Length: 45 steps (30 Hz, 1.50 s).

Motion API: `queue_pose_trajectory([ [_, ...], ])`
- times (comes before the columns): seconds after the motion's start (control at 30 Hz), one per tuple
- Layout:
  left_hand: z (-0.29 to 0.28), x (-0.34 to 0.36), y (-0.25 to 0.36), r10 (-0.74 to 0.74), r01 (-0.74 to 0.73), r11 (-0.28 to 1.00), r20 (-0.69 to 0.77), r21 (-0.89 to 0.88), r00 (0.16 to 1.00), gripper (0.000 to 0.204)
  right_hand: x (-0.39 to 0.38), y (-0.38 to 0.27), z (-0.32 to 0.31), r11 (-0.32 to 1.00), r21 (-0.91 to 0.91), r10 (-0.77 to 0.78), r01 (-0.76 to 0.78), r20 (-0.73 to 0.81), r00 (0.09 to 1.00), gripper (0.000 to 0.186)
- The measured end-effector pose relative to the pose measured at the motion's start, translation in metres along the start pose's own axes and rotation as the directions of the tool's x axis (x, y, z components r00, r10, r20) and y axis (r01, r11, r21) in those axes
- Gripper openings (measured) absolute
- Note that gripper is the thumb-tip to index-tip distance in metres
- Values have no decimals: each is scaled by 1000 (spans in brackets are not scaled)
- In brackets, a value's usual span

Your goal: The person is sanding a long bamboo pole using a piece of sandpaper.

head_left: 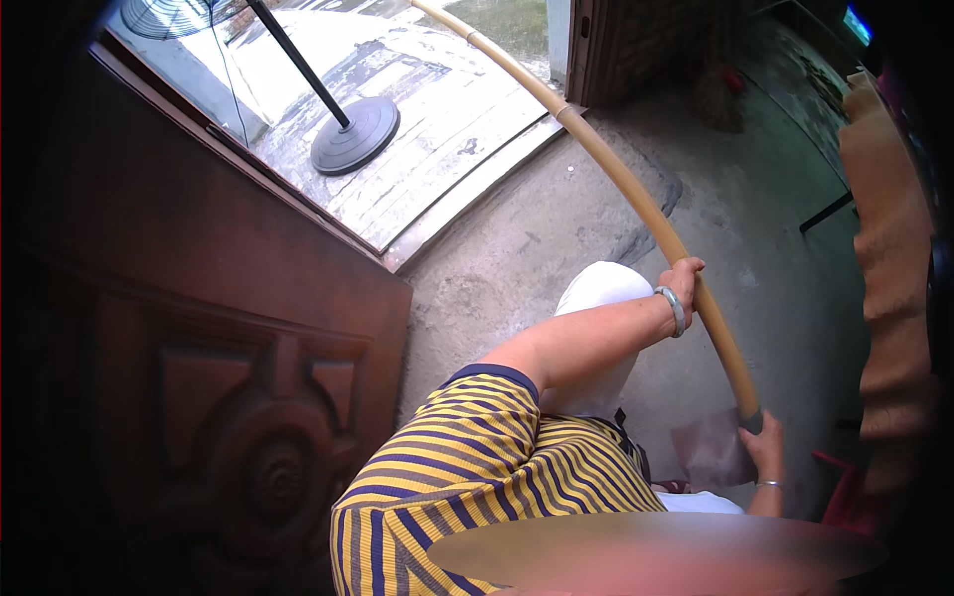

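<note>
My left hand (681,288), wearing a bangle, is closed round a long tan pole (616,169), which runs out through the open doorway at the top. My right hand (763,444), lower down, is closed round the pole's lower end, where a dark grey end piece (752,421) shows. Just left of that hand, low down, is a blurry brownish-pink square thing (706,447); I cannot make out what it is. My white-clad knee (596,293) is raised beside my left hand, under the forearm.
A carved brown door (229,368) stands at the left. A black pedestal fan base (355,134) stands at the doorway over pale paving. A straw broom (723,104) rests at the back right. A tan wavy-edged surface (884,298) and red furniture (835,482) line the right.
</note>
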<state>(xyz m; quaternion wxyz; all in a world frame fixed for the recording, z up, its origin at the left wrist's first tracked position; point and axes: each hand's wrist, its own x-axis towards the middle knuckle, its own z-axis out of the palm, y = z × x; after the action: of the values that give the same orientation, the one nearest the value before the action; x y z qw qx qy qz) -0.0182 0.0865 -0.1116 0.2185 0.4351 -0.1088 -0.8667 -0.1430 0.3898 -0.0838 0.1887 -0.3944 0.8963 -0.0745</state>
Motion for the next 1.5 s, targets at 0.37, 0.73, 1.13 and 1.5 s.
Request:
queue_pose_trajectory([
  [0.37, -4, -9, 32, 28, -28, 1000, -150, 0, 988, 38, -24, 17, 7, 999, 23, -26, 27, -82, 996, 33],
  [0.73, -10, -13, 26, 34, -2, 983, -169, 184, 985, 44, -29, 21, 16, 999, -2, 40, -41, -57, 998, 38],
  [1.13, -8, -26, 31, 27, 18, 971, -183, 240, 983, 53, -33, 19, 23, 996, 4, 91, -91, -105, 990, 36],
  [1.5, -7, -32, 31, 26, 23, 968, -188, 252, 982, 52, -31, 25, 28, 997, 21, 70, -68, -120, 990, 35],
])
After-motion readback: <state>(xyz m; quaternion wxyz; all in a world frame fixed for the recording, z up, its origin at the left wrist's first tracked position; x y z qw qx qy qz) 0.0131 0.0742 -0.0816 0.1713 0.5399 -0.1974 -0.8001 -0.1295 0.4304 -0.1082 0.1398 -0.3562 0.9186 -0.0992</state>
